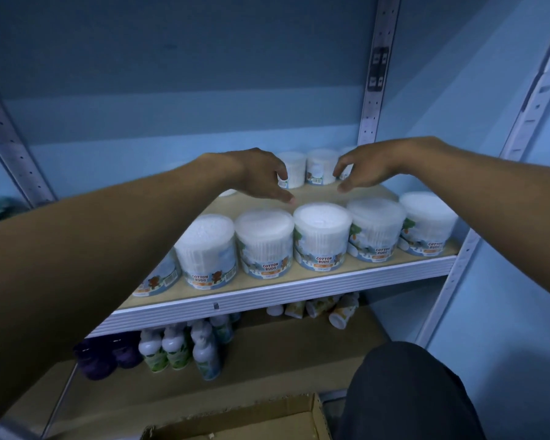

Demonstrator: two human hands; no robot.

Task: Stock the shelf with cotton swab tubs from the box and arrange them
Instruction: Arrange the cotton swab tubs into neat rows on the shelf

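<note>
I see a front row of tubs [322, 236] standing side by side along the front edge of the shelf [267, 295]. Behind it, at the back, stands a second row of tubs [321, 166], with bare board between the rows. My left hand [261, 174] and right hand [367, 168] hang over that gap, apart. Bottles [175, 347] stand on the shelf below, and the box [235, 420] lies nearest me.

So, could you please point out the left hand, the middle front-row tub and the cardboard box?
left hand [261, 173], head view, back of the hand.
middle front-row tub [322, 217], head view, its lid.
cardboard box [235, 422], head view, top flap.
</note>
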